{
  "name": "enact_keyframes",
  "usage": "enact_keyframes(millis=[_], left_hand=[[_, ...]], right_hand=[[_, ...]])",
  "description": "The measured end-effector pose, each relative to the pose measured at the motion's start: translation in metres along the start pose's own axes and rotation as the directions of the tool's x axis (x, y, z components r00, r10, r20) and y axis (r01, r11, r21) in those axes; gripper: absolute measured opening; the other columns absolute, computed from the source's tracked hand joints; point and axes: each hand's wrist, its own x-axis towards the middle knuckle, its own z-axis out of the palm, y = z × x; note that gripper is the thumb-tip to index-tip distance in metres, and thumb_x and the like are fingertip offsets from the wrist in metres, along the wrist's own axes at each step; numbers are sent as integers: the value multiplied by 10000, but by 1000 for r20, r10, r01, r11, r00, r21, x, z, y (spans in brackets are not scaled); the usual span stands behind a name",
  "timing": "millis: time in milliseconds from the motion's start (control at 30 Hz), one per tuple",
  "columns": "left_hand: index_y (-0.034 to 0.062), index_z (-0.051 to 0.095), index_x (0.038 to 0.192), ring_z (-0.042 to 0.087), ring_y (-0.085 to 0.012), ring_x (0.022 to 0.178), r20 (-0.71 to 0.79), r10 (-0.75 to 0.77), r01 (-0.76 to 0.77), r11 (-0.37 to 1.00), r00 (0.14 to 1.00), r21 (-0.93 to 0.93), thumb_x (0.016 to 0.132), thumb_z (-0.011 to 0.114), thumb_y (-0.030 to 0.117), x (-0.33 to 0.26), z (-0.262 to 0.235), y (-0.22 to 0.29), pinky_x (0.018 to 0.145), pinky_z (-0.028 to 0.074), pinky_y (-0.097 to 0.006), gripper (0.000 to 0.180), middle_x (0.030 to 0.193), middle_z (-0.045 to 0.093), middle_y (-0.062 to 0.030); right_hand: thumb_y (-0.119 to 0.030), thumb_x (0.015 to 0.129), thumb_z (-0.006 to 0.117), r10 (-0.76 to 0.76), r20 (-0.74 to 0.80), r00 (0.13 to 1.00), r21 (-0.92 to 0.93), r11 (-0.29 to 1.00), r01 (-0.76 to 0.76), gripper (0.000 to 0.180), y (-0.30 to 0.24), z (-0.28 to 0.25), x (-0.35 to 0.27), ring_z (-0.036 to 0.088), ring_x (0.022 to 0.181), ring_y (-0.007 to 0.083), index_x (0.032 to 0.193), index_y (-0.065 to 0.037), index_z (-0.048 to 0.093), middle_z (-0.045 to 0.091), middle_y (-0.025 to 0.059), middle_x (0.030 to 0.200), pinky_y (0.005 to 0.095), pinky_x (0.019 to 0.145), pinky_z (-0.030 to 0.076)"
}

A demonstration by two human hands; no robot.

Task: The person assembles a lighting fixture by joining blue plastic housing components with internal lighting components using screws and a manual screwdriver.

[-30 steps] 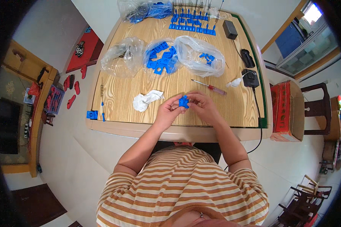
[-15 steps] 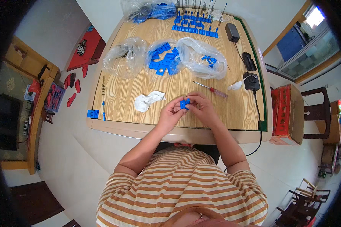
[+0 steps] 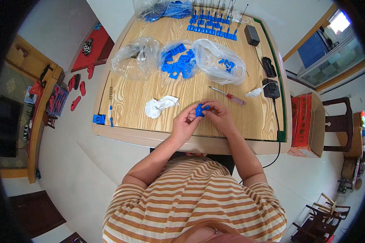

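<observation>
Near the table's front edge, a small blue plastic part (image 3: 199, 110) is held between my two hands. The thumb and fingers of my left hand (image 3: 185, 121) grip its left side. My right hand (image 3: 219, 116) pinches a blue piece at its right side; whether that is a separate piece is too small to tell. To the left of my hands lies a crumpled white tissue (image 3: 155, 108). Beyond my right hand rests a screwdriver (image 3: 236, 100) with a reddish clear handle.
Farther back stand open plastic bags: one with blue plates (image 3: 183, 67), one with small blue pieces (image 3: 226, 63), and a left bag (image 3: 123, 67). Blue-based spring assemblies (image 3: 211, 30) fill the far edge. Another spring (image 3: 111, 95) lies left. Black adapters (image 3: 271, 89) line the right.
The blue part has turned in my fingers, and a blue piece now shows extending toward my right fingertips. The whole view has shifted slightly; both hands remain together.
</observation>
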Motion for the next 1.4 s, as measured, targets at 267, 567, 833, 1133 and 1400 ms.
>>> enact_keyframes(millis=[267, 567, 833, 1133, 1400], left_hand=[[31, 522, 1221, 553, -58, 745, -37, 94, -85, 977, 995, 196, 765, 666, -48, -2, -2, 10, 659, 469, -199, 484, 900, 604, -47], [32, 537, 1207, 548, -105, 696, -22, 229, -204, 903, 973, 377, 748, 681, -16, -3, -1, 24, 641, 470, -224, 484, 868, 587, -62], [26, 529, 1222, 540, -108, 695, -2, 241, -217, 878, 970, 426, 744, 678, -17, -4, -2, 25, 641, 469, -225, 502, 864, 585, -65], [15, 521, 1223, 530, -93, 661, -19, 106, -91, 919, 994, 383, 759, 657, -33, -4, -7, 15, 628, 470, -228, 486, 820, 582, -53], [18, 529, 1228, 515, -39, 653, -55, 32, -21, 983, 998, 180, 807, 619, -31, 7, -16, -4, 621, 456, -205, 433, 775, 601, -12]], right_hand=[[34, 795, 623, 82, 33, 996, 166, 982, -86, 200, 3, -2, -1, 569, 1001, 155, 986, -24, 627, 611, 76, 1112, 286, 865, 455], [71, 796, 603, 97, 63, 993, 317, 942, -112, 219, 6, -2, -1, 555, 1044, 161, 992, -27, 613, 596, 82, 1153, 298, 908, 442], [83, 792, 602, 52, 83, 995, 355, 931, -78, 224, 17, -1, -3, 538, 1073, 165, 989, -23, 602, 580, 91, 1170, 309, 937, 435], [17, 790, 630, -8, 13, 1000, 39, 999, 7, 177, 2, 4, -2, 576, 979, 166, 962, -17, 611, 598, 91, 1089, 287, 831, 485], [-13, 790, 632, 34, 20, 999, -259, 965, -27, 149, -16, 8, 13, 586, 858, 159, 937, 3, 618, 602, 87, 1024, 263, 740, 479]])
